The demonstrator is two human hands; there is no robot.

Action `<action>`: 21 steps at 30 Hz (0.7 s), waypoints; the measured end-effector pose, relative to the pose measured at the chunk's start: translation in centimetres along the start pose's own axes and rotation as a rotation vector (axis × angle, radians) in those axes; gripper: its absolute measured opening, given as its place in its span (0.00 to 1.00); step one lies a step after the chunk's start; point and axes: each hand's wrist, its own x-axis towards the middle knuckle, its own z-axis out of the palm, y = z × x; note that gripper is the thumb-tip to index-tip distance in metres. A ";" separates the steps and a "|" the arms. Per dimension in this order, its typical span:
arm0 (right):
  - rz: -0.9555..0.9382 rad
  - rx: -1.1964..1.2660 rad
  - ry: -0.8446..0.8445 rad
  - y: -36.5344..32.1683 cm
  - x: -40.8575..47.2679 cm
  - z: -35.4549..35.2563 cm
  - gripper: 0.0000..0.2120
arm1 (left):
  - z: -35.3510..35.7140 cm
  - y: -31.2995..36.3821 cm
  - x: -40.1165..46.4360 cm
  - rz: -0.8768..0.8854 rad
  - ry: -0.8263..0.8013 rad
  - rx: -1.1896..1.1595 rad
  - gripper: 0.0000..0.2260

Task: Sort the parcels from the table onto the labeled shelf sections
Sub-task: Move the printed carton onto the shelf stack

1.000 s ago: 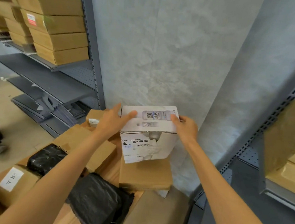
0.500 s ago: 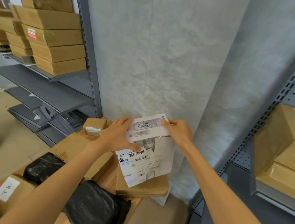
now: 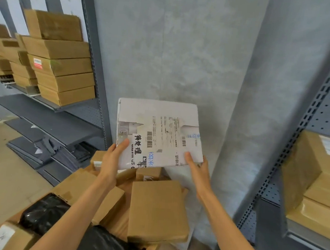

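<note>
The left hand [image 3: 111,161] has its thumb laid over the printed face of a white parcel box [image 3: 158,133], the other fingers hidden behind its lower left corner. The right hand [image 3: 197,169] pinches the lower right corner the same way, thumb on the front. Both hold the box up in the air, label side toward the camera, in front of the grey wall [image 3: 175,52]. Below it lie brown cardboard parcels [image 3: 158,210] and black plastic mailers [image 3: 43,213] in a pile. Grey shelves with stacked cartons [image 3: 62,71] stand far left; another shelf unit [image 3: 314,176] is at right.
</note>
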 end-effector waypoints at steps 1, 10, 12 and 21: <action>-0.001 0.061 0.003 -0.3 0.0 0.5 0.46 | 0.3 0.0 -0.2 -0.007 0.000 -0.035 0.29; -0.090 0.440 0.003 -3.5 0.3 1.5 0.29 | 0.5 -0.1 -1.9 0.007 -0.108 0.142 0.39; -0.148 0.399 -0.008 -4.2 0.6 0.7 0.28 | -0.7 1.6 -1.2 0.057 -0.043 0.293 0.45; -0.290 0.142 -0.133 -8.7 1.0 -1.3 0.25 | -1.4 7.6 0.2 0.147 -0.262 0.592 0.35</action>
